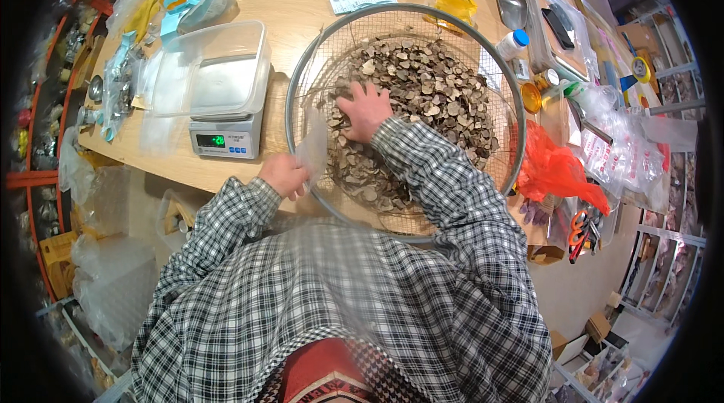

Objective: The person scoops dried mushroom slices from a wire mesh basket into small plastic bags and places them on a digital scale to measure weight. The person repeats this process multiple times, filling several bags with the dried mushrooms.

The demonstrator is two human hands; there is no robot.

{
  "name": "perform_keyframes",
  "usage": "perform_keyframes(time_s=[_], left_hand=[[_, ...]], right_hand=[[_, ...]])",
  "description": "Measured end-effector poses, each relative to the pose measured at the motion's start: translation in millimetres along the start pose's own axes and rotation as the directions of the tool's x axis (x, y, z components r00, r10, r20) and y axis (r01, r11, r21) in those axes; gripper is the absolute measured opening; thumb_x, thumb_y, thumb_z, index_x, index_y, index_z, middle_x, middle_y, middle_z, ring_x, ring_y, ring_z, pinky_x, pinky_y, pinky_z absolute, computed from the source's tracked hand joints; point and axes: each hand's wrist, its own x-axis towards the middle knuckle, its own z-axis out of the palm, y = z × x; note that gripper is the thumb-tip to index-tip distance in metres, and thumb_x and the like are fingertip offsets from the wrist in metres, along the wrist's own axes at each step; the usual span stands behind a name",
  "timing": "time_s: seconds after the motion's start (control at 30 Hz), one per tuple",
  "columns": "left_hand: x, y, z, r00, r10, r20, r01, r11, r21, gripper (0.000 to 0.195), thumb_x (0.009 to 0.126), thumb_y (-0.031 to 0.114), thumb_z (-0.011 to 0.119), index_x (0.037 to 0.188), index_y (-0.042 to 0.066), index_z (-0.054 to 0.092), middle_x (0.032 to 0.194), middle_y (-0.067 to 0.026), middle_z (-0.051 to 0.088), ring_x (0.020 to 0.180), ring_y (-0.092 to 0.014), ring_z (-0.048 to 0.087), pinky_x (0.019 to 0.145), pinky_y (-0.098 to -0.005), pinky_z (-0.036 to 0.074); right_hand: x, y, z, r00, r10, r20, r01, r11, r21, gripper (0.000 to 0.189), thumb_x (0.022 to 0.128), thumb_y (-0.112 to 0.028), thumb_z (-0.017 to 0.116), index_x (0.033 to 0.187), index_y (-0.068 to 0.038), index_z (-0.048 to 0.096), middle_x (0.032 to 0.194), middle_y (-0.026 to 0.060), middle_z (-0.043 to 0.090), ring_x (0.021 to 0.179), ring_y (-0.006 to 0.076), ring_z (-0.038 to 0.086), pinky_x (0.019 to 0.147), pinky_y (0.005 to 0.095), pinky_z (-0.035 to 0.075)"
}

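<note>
A round wire-mesh sieve with a grey rim (520, 137) rests on the wooden table before me. Thin, dried brown-and-cream slices (435, 86) are heaped inside it. My right hand (366, 111) lies on the left part of the heap with its fingers spread. I cannot tell whether any slices are under its palm. At the sieve's left rim, my left hand (285, 175) grips a clear plastic bag (314, 142), which reaches over the mesh. Left of the sieve, a digital scale (225, 137) with a lit display carries a clear plastic tub (257, 72).
A metal scoop (512, 7), a white bottle with a blue cap (512, 44) and a red plastic bag (557, 168) lie right of the sieve. Orange-handled scissors (577, 227) hang near the table edge. Printed labels (363, 0) and a yellow packet (455, 5) are beyond the rim.
</note>
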Motion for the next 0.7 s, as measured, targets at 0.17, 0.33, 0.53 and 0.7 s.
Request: perform_keyframes(time_s=[0.17, 0.33, 0.53, 0.7], left_hand=[[-14.9, 2.8, -18.6, 0.936, 0.258, -0.238, -0.229, 0.963, 0.142, 0.026, 0.080, 0.023, 0.056, 0.075, -0.001, 0.064, 0.062, -0.0126, 0.063, 0.051, -0.019, 0.062, 0.051, -0.0296, 0.051], [-29.3, 31.8, -39.0, 0.747, 0.518, -0.416, -0.405, 0.852, 0.333, 0.024, 0.079, 0.023, 0.060, 0.089, 0.001, 0.063, 0.068, -0.0163, 0.063, 0.063, -0.025, 0.064, 0.058, -0.0329, 0.051], [-12.4, 65.5, -45.4, 0.528, 0.702, -0.477, -0.647, 0.697, 0.309, 0.023, 0.080, 0.023, 0.059, 0.090, 0.003, 0.065, 0.073, -0.0154, 0.064, 0.067, -0.025, 0.064, 0.061, -0.0325, 0.050], [-10.9, 88.4, -43.7, 0.695, 0.658, -0.289, -0.552, 0.746, 0.372, 0.025, 0.078, 0.025, 0.058, 0.083, 0.002, 0.067, 0.075, -0.0140, 0.065, 0.067, -0.025, 0.062, 0.066, -0.0350, 0.049]], right_hand=[[-36.7, 10.2, 15.2, 0.994, -0.016, -0.111, 0.013, 1.000, -0.026, 0.053, 0.068, -0.034, 0.072, 0.113, -0.014, 0.051, 0.122, 0.0141, 0.040, 0.110, 0.0289, 0.040, 0.089, 0.0479, 0.036], [-69.7, 16.6, 46.8, 0.836, -0.106, -0.539, 0.064, 0.993, -0.095, 0.060, 0.053, -0.032, 0.080, 0.104, -0.016, 0.054, 0.124, 0.0128, 0.040, 0.110, 0.0304, 0.040, 0.087, 0.0468, 0.038], [-75.2, 40.0, 65.9, 0.762, -0.176, -0.623, 0.185, 0.981, -0.051, 0.062, 0.047, -0.021, 0.079, 0.103, -0.013, 0.052, 0.124, 0.0134, 0.043, 0.101, 0.0295, 0.048, 0.078, 0.0417, 0.041], [-95.3, 37.6, 64.9, 0.655, -0.136, -0.743, 0.164, 0.986, -0.035, 0.054, 0.050, -0.016, 0.074, 0.100, -0.012, 0.053, 0.114, 0.0125, 0.049, 0.097, 0.0279, 0.050, 0.078, 0.0408, 0.039]])
